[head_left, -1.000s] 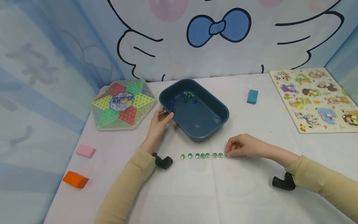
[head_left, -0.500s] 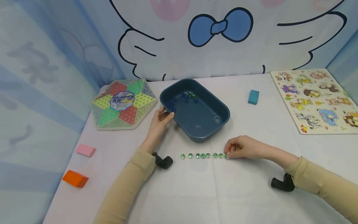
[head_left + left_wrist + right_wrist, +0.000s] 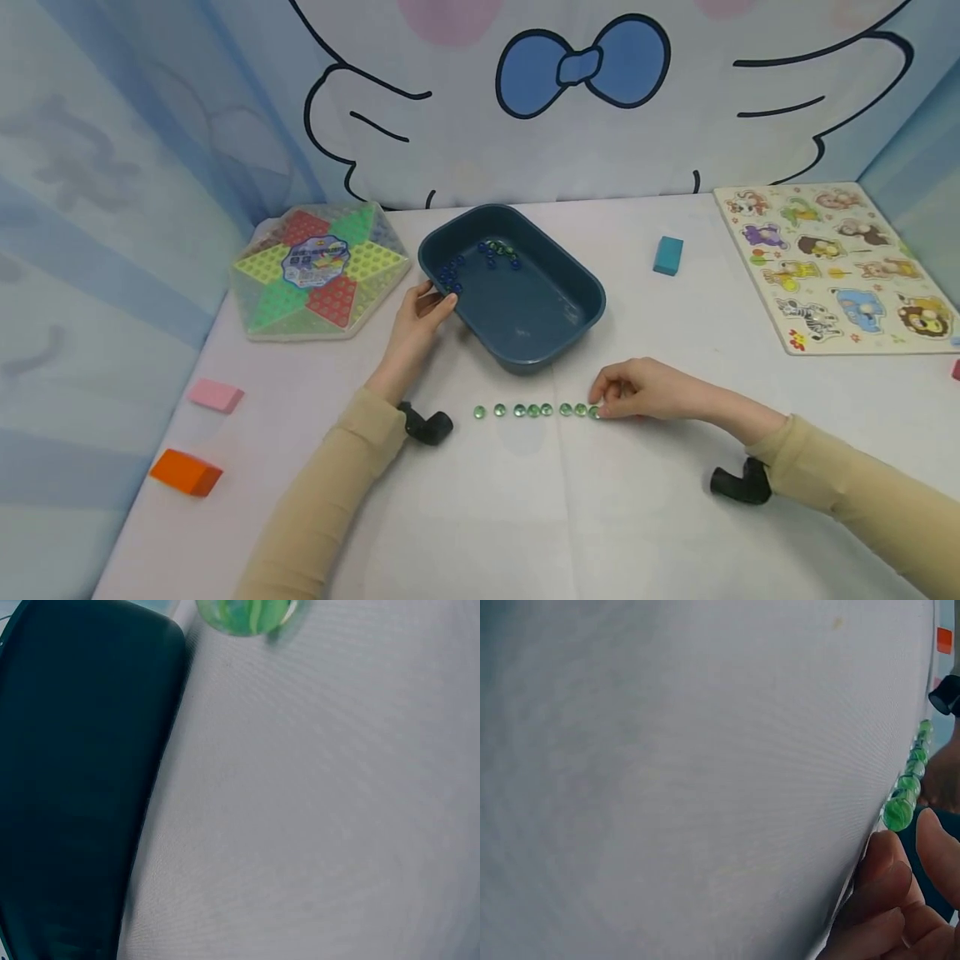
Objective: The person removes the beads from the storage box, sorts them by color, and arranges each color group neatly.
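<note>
Gripping tub (image 3: 525, 321) w/ your L hand (image 3: 412, 332), thumb at tub's L edge; your R hand (image 3: 647, 390), fingers curled, pinches R-most green marble (image 3: 897, 814).

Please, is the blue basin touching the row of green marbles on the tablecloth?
Apart. The head view shows it plainly: white tablecloth lies between the blue basin and the whole row of green marbles.

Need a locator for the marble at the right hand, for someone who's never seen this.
Find the dark blue tub on the white table. On its near side, a row of green marbles runs left to right in the head view. You want the rightmost marble: the only one the right hand touches.
</note>
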`<act>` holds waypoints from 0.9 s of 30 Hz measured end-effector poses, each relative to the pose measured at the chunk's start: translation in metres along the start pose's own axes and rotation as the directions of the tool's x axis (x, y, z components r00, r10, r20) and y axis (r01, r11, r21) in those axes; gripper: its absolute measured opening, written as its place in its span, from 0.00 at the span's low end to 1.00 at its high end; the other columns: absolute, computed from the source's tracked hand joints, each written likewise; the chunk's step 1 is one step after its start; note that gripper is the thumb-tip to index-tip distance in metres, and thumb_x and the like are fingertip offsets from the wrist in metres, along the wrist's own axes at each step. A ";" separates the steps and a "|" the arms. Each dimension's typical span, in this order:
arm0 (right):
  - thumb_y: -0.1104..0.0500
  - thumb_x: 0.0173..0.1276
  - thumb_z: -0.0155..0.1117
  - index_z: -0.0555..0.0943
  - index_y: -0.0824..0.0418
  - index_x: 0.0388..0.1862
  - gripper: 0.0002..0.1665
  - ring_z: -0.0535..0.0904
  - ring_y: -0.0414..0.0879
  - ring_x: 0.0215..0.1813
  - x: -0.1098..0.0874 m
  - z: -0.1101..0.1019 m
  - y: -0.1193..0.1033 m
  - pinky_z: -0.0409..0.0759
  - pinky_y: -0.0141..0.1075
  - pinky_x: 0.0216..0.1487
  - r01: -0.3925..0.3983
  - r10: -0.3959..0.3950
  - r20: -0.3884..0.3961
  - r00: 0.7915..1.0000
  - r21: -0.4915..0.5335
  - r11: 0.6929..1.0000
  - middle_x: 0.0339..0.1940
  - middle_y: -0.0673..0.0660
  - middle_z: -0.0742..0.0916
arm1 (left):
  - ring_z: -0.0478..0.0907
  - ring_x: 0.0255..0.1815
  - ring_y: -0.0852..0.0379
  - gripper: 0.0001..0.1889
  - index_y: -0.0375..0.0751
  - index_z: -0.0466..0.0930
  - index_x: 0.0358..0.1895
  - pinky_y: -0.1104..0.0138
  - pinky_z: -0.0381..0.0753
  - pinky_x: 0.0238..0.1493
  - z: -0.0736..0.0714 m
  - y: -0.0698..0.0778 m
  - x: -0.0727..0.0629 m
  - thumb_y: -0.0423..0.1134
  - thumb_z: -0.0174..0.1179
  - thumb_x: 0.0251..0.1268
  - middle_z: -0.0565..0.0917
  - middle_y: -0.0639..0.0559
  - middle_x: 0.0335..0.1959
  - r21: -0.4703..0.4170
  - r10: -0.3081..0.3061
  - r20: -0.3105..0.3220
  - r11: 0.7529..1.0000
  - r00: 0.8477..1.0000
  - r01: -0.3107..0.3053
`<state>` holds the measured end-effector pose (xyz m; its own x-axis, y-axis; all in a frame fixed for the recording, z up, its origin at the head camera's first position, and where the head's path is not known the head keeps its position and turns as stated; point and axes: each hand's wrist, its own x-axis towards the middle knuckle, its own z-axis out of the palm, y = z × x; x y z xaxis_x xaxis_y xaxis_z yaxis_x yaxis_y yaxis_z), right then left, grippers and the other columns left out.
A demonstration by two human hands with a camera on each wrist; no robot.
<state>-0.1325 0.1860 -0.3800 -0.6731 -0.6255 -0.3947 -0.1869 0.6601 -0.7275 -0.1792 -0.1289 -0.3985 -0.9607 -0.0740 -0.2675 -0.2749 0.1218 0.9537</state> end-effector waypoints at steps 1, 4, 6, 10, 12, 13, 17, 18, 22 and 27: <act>0.56 0.62 0.64 0.80 0.59 0.38 0.09 0.68 0.38 0.22 0.001 -0.001 -0.001 0.68 0.28 0.24 0.002 -0.002 0.005 1.000 -0.005 1.000 0.23 0.48 0.76 | 0.63 0.67 0.51 0.34 0.44 0.54 0.70 0.56 0.63 0.66 -0.001 0.000 0.000 0.48 0.57 0.64 0.65 0.44 0.66 0.002 -0.002 -0.002 1.000 1.000 0.002; 0.55 0.62 0.64 0.80 0.59 0.39 0.10 0.70 0.40 0.22 0.000 -0.008 -0.008 0.70 0.29 0.23 0.007 -0.006 0.029 1.000 -0.018 1.000 0.24 0.49 0.77 | 0.63 0.67 0.51 0.34 0.45 0.54 0.70 0.55 0.63 0.65 -0.002 0.001 0.000 0.48 0.57 0.64 0.65 0.43 0.66 0.007 -0.014 -0.003 1.000 1.000 0.014; 0.55 0.62 0.64 0.80 0.59 0.39 0.11 0.71 0.41 0.23 -0.002 -0.017 -0.016 0.71 0.30 0.23 0.006 -0.004 0.052 0.999 -0.033 0.999 0.25 0.49 0.78 | 0.63 0.67 0.51 0.34 0.45 0.53 0.70 0.56 0.63 0.65 -0.002 0.001 0.000 0.47 0.57 0.64 0.65 0.43 0.66 0.007 -0.019 0.000 1.000 1.000 0.019; 0.54 0.62 0.64 0.80 0.59 0.41 0.12 0.73 0.43 0.25 -0.005 -0.038 -0.037 0.72 0.32 0.24 0.001 0.008 0.097 0.995 -0.084 0.996 0.27 0.50 0.78 | 0.63 0.67 0.51 0.35 0.45 0.53 0.70 0.56 0.63 0.66 -0.001 0.002 0.000 0.47 0.58 0.63 0.65 0.43 0.66 0.002 -0.024 -0.003 1.000 1.000 0.024; 0.54 0.62 0.64 0.80 0.59 0.40 0.11 0.73 0.43 0.26 -0.006 -0.048 -0.047 0.73 0.33 0.25 0.001 0.012 0.108 0.994 -0.120 0.993 0.28 0.50 0.78 | 0.63 0.67 0.51 0.35 0.45 0.54 0.70 0.57 0.63 0.66 -0.001 0.003 0.000 0.48 0.58 0.63 0.65 0.43 0.66 -0.002 -0.022 -0.007 1.000 1.000 0.022; 0.54 0.62 0.64 0.80 0.58 0.40 0.11 0.74 0.43 0.27 -0.005 -0.053 -0.052 0.74 0.33 0.26 0.007 0.008 0.108 0.994 -0.136 0.991 0.28 0.50 0.78 | 0.63 0.67 0.51 0.35 0.45 0.53 0.70 0.57 0.63 0.66 -0.001 0.003 0.001 0.48 0.58 0.63 0.65 0.43 0.66 -0.001 -0.021 -0.008 1.000 1.000 0.021; 0.54 0.63 0.63 0.80 0.56 0.40 0.10 0.74 0.44 0.28 -0.001 -0.072 -0.072 0.75 0.35 0.28 0.032 -0.018 0.070 0.997 -0.195 0.980 0.30 0.51 0.79 | 0.62 0.67 0.52 0.35 0.45 0.53 0.70 0.57 0.62 0.66 -0.001 0.004 0.001 0.48 0.58 0.63 0.65 0.44 0.66 0.009 -0.020 -0.008 1.000 1.000 0.020; 0.54 0.63 0.63 0.80 0.56 0.41 0.10 0.74 0.45 0.28 0.001 -0.077 -0.077 0.75 0.36 0.28 0.038 -0.027 0.053 0.998 -0.205 0.978 0.30 0.52 0.79 | 0.62 0.67 0.52 0.35 0.45 0.54 0.70 0.57 0.62 0.66 -0.001 0.004 0.001 0.48 0.58 0.63 0.65 0.44 0.66 0.012 -0.021 -0.009 1.000 1.000 0.021; 0.54 0.66 0.60 0.80 0.57 0.43 0.11 0.74 0.48 0.28 0.016 -0.099 -0.097 0.74 0.38 0.29 0.030 -0.042 -0.057 0.997 -0.207 0.978 0.31 0.56 0.79 | 0.63 0.67 0.52 0.35 0.45 0.54 0.70 0.57 0.63 0.66 -0.001 0.004 0.002 0.48 0.58 0.63 0.66 0.44 0.66 0.015 -0.021 -0.018 1.000 1.000 0.022; 0.53 0.68 0.57 0.78 0.58 0.47 0.14 0.73 0.49 0.29 0.047 -0.118 -0.120 0.72 0.36 0.28 0.023 -0.041 -0.190 0.981 -0.092 0.996 0.31 0.57 0.79 | 0.63 0.67 0.51 0.35 0.45 0.55 0.70 0.57 0.63 0.66 -0.001 0.001 0.001 0.48 0.58 0.62 0.66 0.43 0.66 0.000 -0.015 -0.011 1.000 1.000 0.015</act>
<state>-0.2263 0.1267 -0.2452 -0.7888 -0.5612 -0.2507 -0.2675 0.6806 -0.6821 -0.1808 -0.1299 -0.3979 -0.9561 -0.0868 -0.2798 -0.2889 0.1206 0.9497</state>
